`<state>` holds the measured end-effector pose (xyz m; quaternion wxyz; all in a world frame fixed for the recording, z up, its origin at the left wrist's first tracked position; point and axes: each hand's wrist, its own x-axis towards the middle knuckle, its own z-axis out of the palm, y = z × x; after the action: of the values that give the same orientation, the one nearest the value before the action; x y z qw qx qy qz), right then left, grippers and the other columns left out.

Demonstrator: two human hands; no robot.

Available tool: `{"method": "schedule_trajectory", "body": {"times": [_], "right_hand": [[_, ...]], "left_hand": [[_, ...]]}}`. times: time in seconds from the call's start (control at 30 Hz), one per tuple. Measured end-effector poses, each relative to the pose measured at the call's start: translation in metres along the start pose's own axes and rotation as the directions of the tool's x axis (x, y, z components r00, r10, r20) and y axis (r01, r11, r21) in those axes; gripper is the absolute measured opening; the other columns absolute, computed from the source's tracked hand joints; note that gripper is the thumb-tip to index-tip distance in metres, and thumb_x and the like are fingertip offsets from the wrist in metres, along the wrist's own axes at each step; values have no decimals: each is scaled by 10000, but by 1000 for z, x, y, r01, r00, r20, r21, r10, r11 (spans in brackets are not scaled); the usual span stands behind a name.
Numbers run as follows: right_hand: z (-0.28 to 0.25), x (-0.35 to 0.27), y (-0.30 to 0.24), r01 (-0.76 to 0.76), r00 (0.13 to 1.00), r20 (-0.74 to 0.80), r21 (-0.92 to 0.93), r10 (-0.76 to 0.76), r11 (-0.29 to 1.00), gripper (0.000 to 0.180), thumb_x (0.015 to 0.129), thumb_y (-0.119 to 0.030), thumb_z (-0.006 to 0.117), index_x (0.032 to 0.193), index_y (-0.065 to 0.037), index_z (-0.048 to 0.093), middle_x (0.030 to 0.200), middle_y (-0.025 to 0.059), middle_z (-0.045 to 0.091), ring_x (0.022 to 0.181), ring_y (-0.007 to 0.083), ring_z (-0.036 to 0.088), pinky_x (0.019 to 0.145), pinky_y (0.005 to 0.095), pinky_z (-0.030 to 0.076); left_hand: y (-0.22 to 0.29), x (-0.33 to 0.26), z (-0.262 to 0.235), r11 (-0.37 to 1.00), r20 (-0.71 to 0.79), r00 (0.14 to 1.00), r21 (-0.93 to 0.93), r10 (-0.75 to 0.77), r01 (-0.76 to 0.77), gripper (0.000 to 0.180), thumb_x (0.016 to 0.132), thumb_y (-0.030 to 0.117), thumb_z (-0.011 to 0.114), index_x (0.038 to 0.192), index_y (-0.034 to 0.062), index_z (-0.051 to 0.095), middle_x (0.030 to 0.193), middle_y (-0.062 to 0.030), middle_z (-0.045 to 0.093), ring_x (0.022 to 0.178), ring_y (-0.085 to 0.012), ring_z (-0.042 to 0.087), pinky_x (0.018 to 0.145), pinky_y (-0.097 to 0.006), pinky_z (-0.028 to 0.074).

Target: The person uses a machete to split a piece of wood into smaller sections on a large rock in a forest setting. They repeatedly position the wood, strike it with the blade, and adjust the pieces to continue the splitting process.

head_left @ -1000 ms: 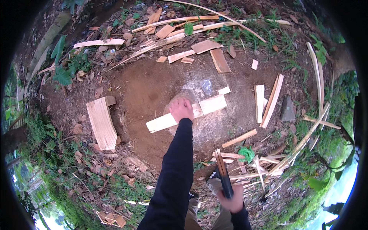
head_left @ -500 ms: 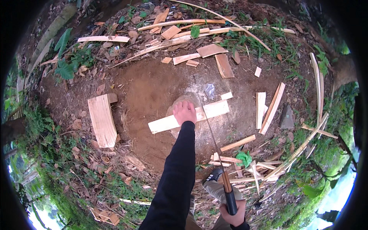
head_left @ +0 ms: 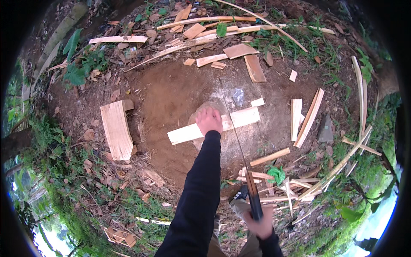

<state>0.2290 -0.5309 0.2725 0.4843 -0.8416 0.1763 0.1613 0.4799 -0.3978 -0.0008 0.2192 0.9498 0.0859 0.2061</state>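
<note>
My left hand [head_left: 209,120] presses down on a pale wooden board [head_left: 184,133], fingers bent over its far edge. The board lies at a slant across a round wooden block [head_left: 198,144], which is partly hidden under it. At the lower right, my right hand [head_left: 260,222] is closed round the black end of the handle of a long, thin saw [head_left: 239,147]. The saw's blade appears nearly edge-on and crosses the board just right of my left hand. Its teeth are too small to make out.
A small wood offcut [head_left: 257,102] and a crumpled clear plastic piece [head_left: 238,97] lie beyond the board. A wide plank [head_left: 116,132] rests at left. Several strips surround a grey stone [head_left: 326,129] and green plastic [head_left: 276,174] at right. Long slats [head_left: 205,19] lie at the back.
My right hand has pushed the saw forward along its length, away from me. The left hand stays on the board. The whole view has shifted slightly.
</note>
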Motion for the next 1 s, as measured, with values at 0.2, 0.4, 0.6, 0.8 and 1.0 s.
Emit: {"method": "schedule_trajectory", "body": {"times": [0.2, 0.4, 0.6, 0.8, 1.0], "right_hand": [[18, 51, -6, 150, 987, -52, 18, -149, 989, 236, 754, -85, 669, 588, -39, 507, 495, 55, 482, 424, 144, 480, 435, 323, 347], [-8, -8, -8, -30, 1000, -4, -33, 30, 999, 130, 696, -115, 717, 671, -39, 615, 551, 46, 555, 515, 131, 553, 526, 299, 441], [53, 111, 30, -46, 994, -96, 109, 56, 993, 311, 723, -184, 764, 583, -6, 550, 518, 28, 536, 497, 104, 509, 491, 330, 424], [78, 69, 18, -214, 945, -76, 593, 318, 776, 217, 720, -61, 749, 661, -46, 540, 587, -17, 537, 504, 84, 513, 488, 265, 403], [83, 81, 7, -85, 974, -168, 354, 153, 931, 221, 738, -26, 714, 629, -48, 522, 536, -8, 513, 473, 73, 499, 451, 259, 384]], "left_hand": [[-7, 6, -1, 1000, 2, 1000, -18, -13, 13, 248, 844, 192, 597, 641, 91, 497, 714, -77, 534, 757, -308, 550, 712, -453, 421], [-7, -1, 0, 999, 63, 997, -1, -37, 37, 188, 838, 217, 597, 692, 104, 560, 778, -64, 569, 798, -287, 561, 723, -444, 421], [-16, -12, 5, 995, 164, 984, -80, 66, -53, 158, 822, 251, 611, 738, 120, 634, 837, -66, 625, 853, -297, 586, 764, -447, 435], [-11, -8, -1, 926, 156, 928, -231, 339, -300, 160, 772, 237, 641, 693, 98, 626, 763, -94, 590, 795, -319, 567, 726, -443, 423], [-13, -4, -9, 965, 115, 970, -182, 213, -190, 199, 787, 175, 640, 646, 105, 519, 709, -73, 529, 737, -296, 527, 697, -431, 401]]}}
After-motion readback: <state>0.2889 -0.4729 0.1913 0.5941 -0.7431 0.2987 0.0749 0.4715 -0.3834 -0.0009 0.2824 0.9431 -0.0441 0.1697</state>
